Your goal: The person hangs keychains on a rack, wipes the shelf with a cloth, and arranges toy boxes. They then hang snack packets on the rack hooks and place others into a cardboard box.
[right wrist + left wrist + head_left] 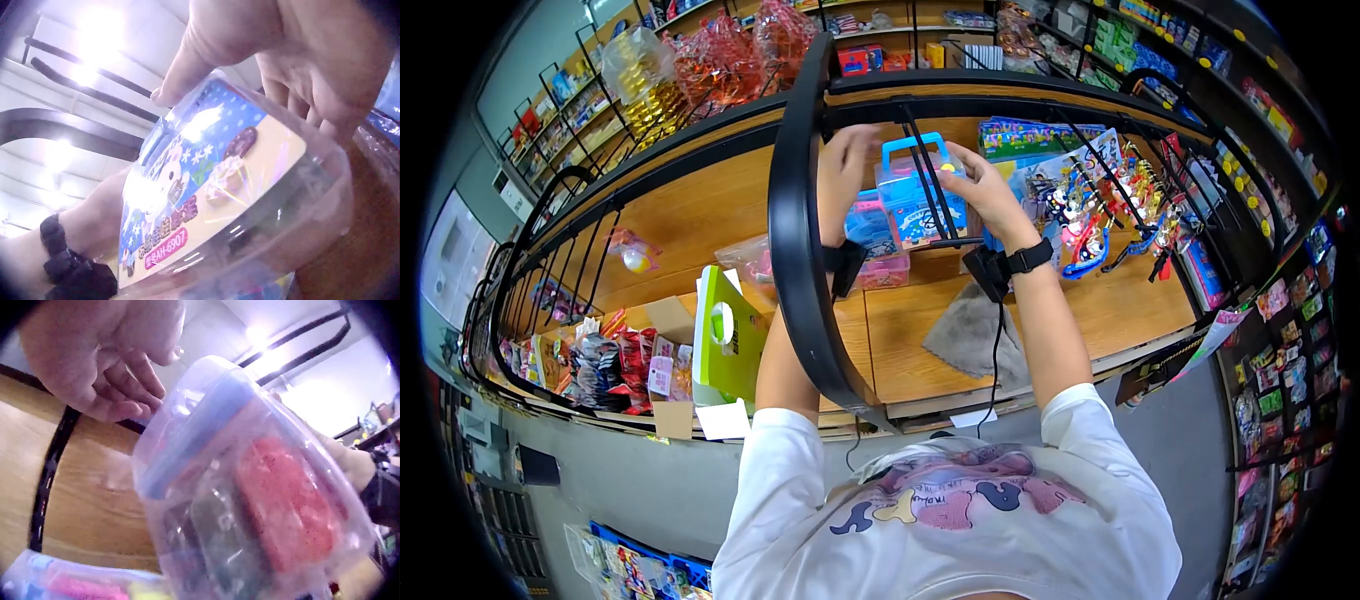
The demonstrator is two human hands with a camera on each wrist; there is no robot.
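A clear plastic carry box (905,217) with a blue handle stands at the middle of the wooden shelf in the head view. My right hand (997,207) grips it from the right side, thumb on one face and fingers behind. In the right wrist view the box's label (181,181) shows a cartoon animal on blue. Through its wall in the left wrist view show a red block (287,506) and darker ones. My left hand (840,185) hovers at the left, fingers loosely bent near the box's edge and holding nothing. Similar boxes, blue (868,228) and pink (887,273), lie beside it.
A thick black curved frame bar (795,210) crosses in front of the left forearm. A grey cloth (975,335) lies on the wooden shelf (890,350). Keychains (1115,195) hang at the right. A green box (725,350) and cartons of packets (625,360) stand at the left.
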